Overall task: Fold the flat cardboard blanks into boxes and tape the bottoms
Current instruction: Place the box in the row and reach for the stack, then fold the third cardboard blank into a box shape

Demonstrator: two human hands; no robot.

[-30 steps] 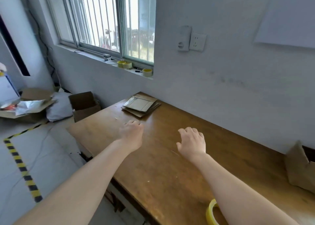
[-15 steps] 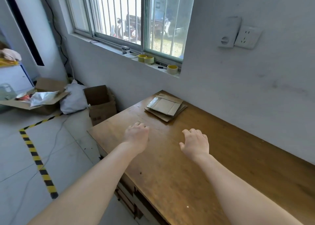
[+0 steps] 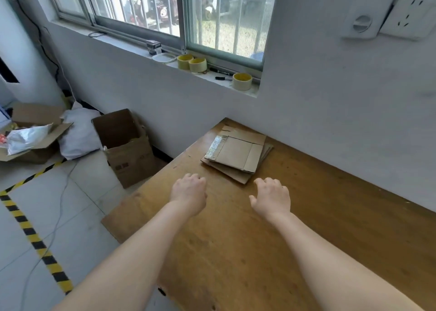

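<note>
1. My left hand [image 3: 188, 192] and right hand [image 3: 271, 198] are both out over the desk [image 3: 259, 263]. They are apart from each other, palms down, fingers loosely curled, and neither holds anything. I cannot tell whether they hover just above the wood or brush it.

2. The flat cardboard blanks [image 3: 236, 155] lie in a small stack at the far left corner of the desk, close to the wall. My right hand's fingertips are near the stack's front edge but apart from it, and my left hand is a little further off to the left.

3. The top blank lies flat, with its creases showing and a strip of shiny tape [image 3: 213, 148] along its left edge. I cannot count the blanks under it.

4. As I judge it, the work has not properly begun. No blank is lifted or opened, no folded box stands on the desk, and no bottom is taped.

5. The tape is not at hand. Three yellowish tape rolls sit up on the windowsill [image 3: 132, 45], two side by side [image 3: 191, 63] and one further right [image 3: 241, 81], with a black marker [image 3: 223, 78] between them. No roll is on the part of the desk I can see.

6. An open box [image 3: 125, 145] stands on the floor beside the desk. I cannot say whether it belongs to this job.

7. What is left is everything: take the top blank, square it up, fold in the bottom flaps, fetch a roll and tape the seam, then do the same with the other blanks.
</note>
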